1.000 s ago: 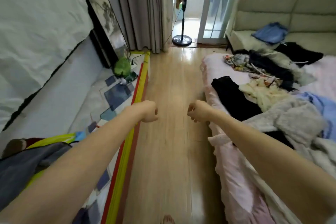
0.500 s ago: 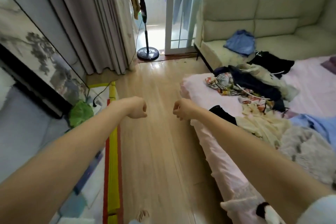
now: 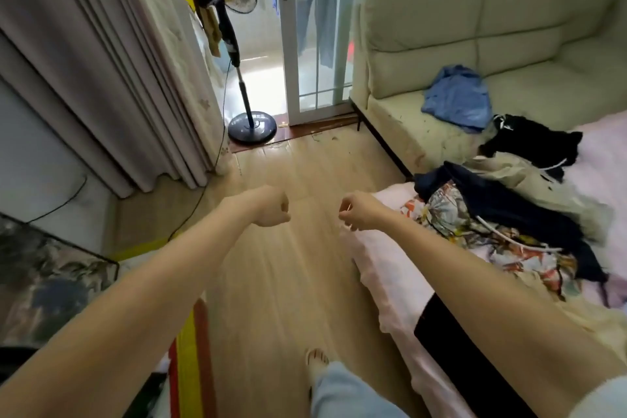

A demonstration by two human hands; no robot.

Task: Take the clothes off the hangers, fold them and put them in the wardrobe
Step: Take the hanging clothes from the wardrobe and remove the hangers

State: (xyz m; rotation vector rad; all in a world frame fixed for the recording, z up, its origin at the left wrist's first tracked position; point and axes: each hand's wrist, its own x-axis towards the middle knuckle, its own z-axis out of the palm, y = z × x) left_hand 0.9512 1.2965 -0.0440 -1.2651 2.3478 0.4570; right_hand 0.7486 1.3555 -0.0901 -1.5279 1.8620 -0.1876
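One wide camera rides on the person's head, looking forward and down along both outstretched forearms. The pale wooden floor [image 3: 278, 282] lies near; the cream sofa [image 3: 509, 27] sits far right, the black standing fan [image 3: 234, 44] far left.

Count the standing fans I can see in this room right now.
1. The black pedestal fan stands on its round base beside the grey curtain, in front of the glass sliding door. Others may be outside the view.

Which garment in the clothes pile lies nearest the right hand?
The floral patterned garment, just beyond the right hand on the pink bed; the plain navy garment and black garment lie farther off.
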